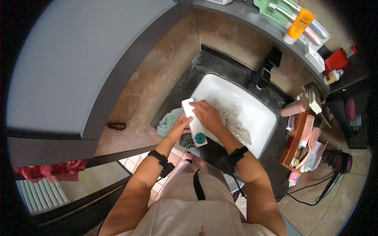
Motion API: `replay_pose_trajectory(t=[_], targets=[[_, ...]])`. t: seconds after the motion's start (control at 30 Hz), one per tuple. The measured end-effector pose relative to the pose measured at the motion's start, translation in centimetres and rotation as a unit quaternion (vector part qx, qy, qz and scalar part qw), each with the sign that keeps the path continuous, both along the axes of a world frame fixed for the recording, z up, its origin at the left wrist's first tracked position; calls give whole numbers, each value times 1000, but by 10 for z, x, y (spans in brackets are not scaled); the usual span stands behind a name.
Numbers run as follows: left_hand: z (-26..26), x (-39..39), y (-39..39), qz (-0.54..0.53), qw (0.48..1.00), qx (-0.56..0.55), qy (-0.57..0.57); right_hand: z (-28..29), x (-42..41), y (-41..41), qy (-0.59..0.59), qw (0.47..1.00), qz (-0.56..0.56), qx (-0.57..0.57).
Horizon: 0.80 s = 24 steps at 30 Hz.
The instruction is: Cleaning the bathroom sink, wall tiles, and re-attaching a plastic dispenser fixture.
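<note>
My left hand (178, 129) grips a long white box-like item (195, 126) from its left side, thumb on top. A round teal disc (200, 138) marks the end nearer me. Fingertips of my right hand (209, 117) press on its upper half, and that wrist crosses the rim of the white sink (260, 115). Below the item's left edge, a pale green cloth (168, 120) lies bunched on the dark counter. Inside the sink, a wet greyish-beige cloth (236, 124) sits in water, partly hidden by my right forearm.
A black faucet (267, 70) rises behind the sink. To the right stand a pink bottle (293, 109), an orange-brown tray (291, 147) of toiletries and a hair dryer (336, 165) with its cord. A grey cabinet (68, 65) juts out at left; tubes and boxes line the shelf (236, 14).
</note>
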State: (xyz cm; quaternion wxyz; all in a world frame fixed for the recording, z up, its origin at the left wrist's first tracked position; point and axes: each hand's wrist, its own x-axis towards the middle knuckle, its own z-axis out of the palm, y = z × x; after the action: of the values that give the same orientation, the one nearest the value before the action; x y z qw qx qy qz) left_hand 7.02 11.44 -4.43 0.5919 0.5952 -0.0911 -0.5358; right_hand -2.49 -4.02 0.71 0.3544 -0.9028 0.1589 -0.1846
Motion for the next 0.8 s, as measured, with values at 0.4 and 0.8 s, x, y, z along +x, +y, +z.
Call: replay_pose_trajectory(t=[0.4, 0.8], targets=[[0, -1, -3, 1, 1000, 7, 2, -6, 16, 11, 88, 989, 32, -116], [-11, 1, -3, -1, 1000, 29, -2, -10, 17, 6, 50, 997, 46, -29]])
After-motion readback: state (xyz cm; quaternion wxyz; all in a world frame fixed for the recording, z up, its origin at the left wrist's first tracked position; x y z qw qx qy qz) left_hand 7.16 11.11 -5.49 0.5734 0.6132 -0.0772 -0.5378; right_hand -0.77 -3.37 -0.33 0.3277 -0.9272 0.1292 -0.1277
